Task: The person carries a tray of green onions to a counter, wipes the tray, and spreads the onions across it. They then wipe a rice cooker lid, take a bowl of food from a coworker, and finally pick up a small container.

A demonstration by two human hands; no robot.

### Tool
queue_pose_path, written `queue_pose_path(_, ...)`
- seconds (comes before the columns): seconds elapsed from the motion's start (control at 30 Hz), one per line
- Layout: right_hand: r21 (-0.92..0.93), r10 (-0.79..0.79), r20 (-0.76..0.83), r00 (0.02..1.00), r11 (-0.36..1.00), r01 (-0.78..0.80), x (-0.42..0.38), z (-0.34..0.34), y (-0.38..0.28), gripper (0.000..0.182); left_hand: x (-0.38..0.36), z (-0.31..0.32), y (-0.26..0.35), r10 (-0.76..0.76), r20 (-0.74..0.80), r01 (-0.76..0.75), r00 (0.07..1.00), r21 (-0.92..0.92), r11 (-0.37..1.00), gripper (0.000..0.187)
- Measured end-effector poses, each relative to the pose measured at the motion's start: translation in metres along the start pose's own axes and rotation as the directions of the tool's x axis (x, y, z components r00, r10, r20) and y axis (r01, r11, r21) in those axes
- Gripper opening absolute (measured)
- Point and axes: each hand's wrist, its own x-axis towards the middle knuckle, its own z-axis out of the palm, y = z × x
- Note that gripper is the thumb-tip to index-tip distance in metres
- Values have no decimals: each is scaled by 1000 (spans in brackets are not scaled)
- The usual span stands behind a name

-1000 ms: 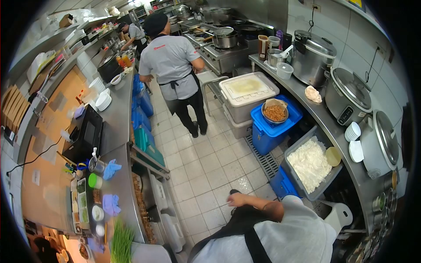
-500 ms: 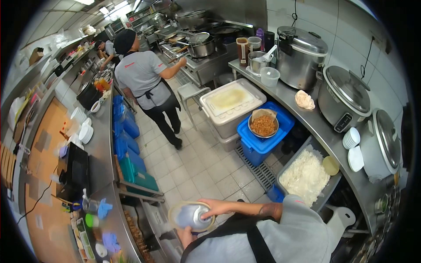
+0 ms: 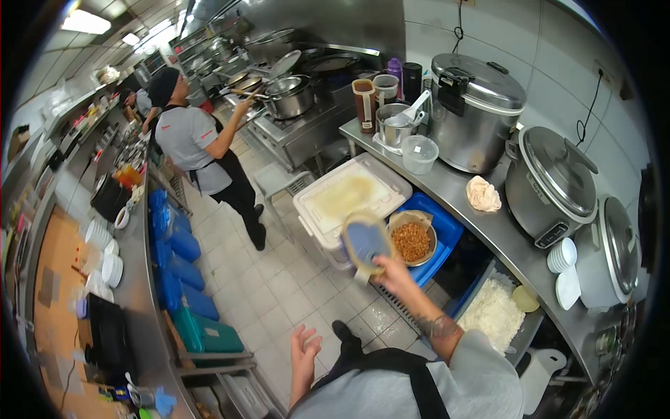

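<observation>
My right hand (image 3: 393,274) grips the edge of a bowl-like container (image 3: 367,243) with a tan, paper-like rim and a blue-grey middle. It is smeared by motion, so its exact kind does not show. It hovers over the near edge of a white lidded bin (image 3: 356,185), just left of a metal bowl (image 3: 436,252) lined with paper and holding brown fried bits (image 3: 410,241). That bowl rests on a blue bin (image 3: 447,227). Low over the floor, my left hand (image 3: 305,349) is empty, its fingers apart and slightly curled.
Rice cookers (image 3: 478,105) line the steel counter (image 3: 457,178) at right, beside a plastic tub (image 3: 419,154) and a crumpled cloth (image 3: 483,194). A tray of white shreds (image 3: 492,314) sits below. A co-worker (image 3: 202,140) stands at the stove. Blue bins (image 3: 174,223) flank the left counter.
My right hand has swung the container forward and right, from near my body to beside the fried bits. My left hand has let go of it. The co-worker's arm has risen.
</observation>
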Motion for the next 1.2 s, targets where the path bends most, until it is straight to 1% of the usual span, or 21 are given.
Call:
queue_pose_path(0.07, -72, -180, -192, 965, 983, 169, 52, 5, -51, 54, 31, -23, -14, -3, 28, -2, 1000, 187, 982, 60)
queue_pose_path(0.13, -99, -368, -332, 869, 929, 356, 121, -7, -95, 53, 64, -49, -23, -24, 39, 4, 999, 445, 896, 59)
queue_pose_path(0.17, -79, -469, -388, 794, 875, 478, 156, -15, -111, 54, 77, -62, -22, 11, 85, -61, 996, 612, 788, 59)
queue_pose_path(0.23, -118, -521, -540, 661, 825, 553, 180, 14, -157, 55, 108, -81, -13, 71, 189, -200, 979, 852, 484, 60)
queue_pose_path(0.3, -284, -710, -500, 496, 675, 681, 271, -29, -179, 56, 138, -82, 15, -32, 289, -255, 957, 887, 386, 59)
queue_pose_path(0.37, -438, -694, -659, 289, 667, 603, 326, -44, -201, 59, 163, -80, 41, -129, 350, -305, 928, 911, 278, 59)
queue_pose_path(0.43, -544, -690, -690, 220, 694, 471, 339, -39, -221, 66, 183, -70, 63, -198, 365, -335, 910, 927, 169, 57)
queue_pose_path(0.47, -572, -693, -679, 242, 706, 418, 334, -36, -227, 70, 185, -51, 86, -199, 319, -293, 927, 945, 148, 58)
queue_pose_path(0.53, -617, -695, -651, 306, 719, 320, 324, -22, -242, 78, 197, -42, 92, -78, 330, -308, 941, 928, 211, 59)
queue_pose_path(0.57, -702, -739, -622, 260, 673, 232, 328, -26, -244, 81, 201, -36, 93, -13, 324, -311, 946, 918, 247, 60)
queue_pose_path(0.63, -836, -824, -532, 194, 548, 34, 330, -35, -245, 86, 206, -28, 92, -61, 274, -256, 960, 943, 211, 61)
queue_pose_path(0.73, -974, -956, -226, 185, 226, -23, 340, -79, -240, 90, 219, -25, 55, -157, 249, -216, 956, 956, 196, 62)
queue_pose_path(0.8, -978, -951, -198, 236, 176, -109, 324, -98, -246, 85, 221, -14, 29, -276, 206, -160, 939, 970, 181, 61)
queue_pose_path(0.83, -986, -966, -141, 218, 117, -119, 302, -103, -255, 75, 221, -1, 19, -361, 170, -118, 917, 980, 162, 60)
queue_pose_path(0.87, -993, -962, -110, 251, 97, -62, 285, -123, -268, 70, 227, 0, -6, -403, 193, -124, 894, 974, 192, 60)
queue_pose_path(0.9, -940, -975, -117, 187, 48, -338, 270, -138, -273, 65, 231, 3, -29, -446, 220, -131, 868, 966, 224, 61)
queue_pose_path(0.93, -892, -974, -91, 205, -12, -452, 258, -161, -275, 63, 230, 13, -32, -481, 249, -110, 841, 948, 299, 61)
queue_pose_path(1.0, -745, -970, -38, 241, -133, -654, 235, -208, -278, 62, 209, 56, 3, -461, 203, -78, 864, 958, 276, 61)
queue_pose_path(1.03, -692, -919, -209, 335, -102, -714, 216, -194, -278, 57, 203, 69, 11, -422, 181, -68, 888, 961, 269, 60)
queue_pose_path(1.1, -678, -903, -97, 419, -248, -692, 212, -230, -259, 42, 197, 83, 16, -345, 197, -70, 918, 935, 348, 61)
queue_pose_path(1.2, -826, -837, -85, 540, -244, -508, 206, -225, -250, 28, 183, 83, 5, -246, 201, -91, 948, 914, 396, 61)
